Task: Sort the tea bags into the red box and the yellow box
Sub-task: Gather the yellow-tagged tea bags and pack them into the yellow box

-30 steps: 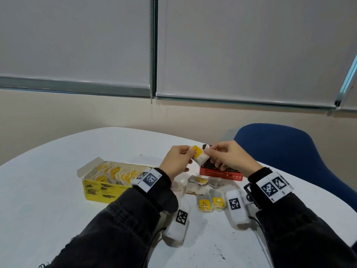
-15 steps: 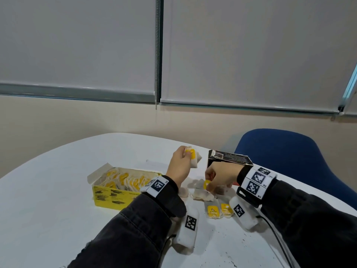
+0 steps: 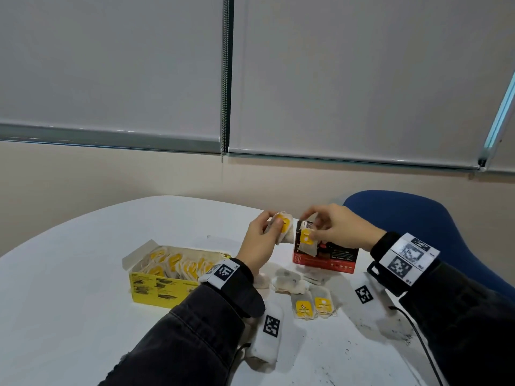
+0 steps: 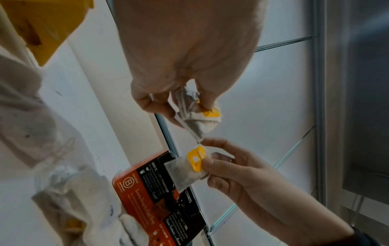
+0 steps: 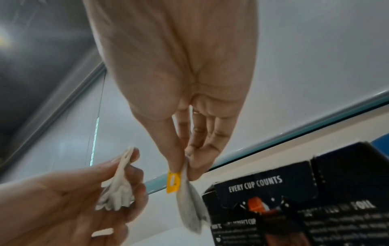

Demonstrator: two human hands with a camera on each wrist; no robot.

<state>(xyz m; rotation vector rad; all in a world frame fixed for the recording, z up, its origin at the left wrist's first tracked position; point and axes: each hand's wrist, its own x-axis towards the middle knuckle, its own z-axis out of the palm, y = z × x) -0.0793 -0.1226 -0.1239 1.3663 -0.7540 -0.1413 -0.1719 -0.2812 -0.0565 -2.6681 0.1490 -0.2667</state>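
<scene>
My left hand (image 3: 262,238) holds a small bunch of yellow-tagged tea bags (image 3: 282,231) (image 4: 197,116) (image 5: 118,184) up above the white table (image 3: 69,274). My right hand (image 3: 331,229) pinches one yellow-tagged tea bag (image 3: 306,242) (image 4: 189,168) (image 5: 187,196) by its top, just right of the bunch and in front of the red box (image 3: 331,259) (image 4: 155,199) (image 5: 294,208). The open yellow box (image 3: 158,285), full of yellow-tagged bags, lies to the left. Several loose tea bags (image 3: 312,300) lie on the table between my wrists.
A blue chair (image 3: 418,224) stands behind the table at the right. Two white tagged pouches (image 3: 267,341) (image 3: 367,295) lie under my forearms, with a black cable (image 3: 426,349) running off the right one. Dark specks dot the table near its front edge.
My right hand picked a yellow-tagged bag from the loose pile on the table and lifted it up beside the bunch in my left hand. The left hand stayed raised.
</scene>
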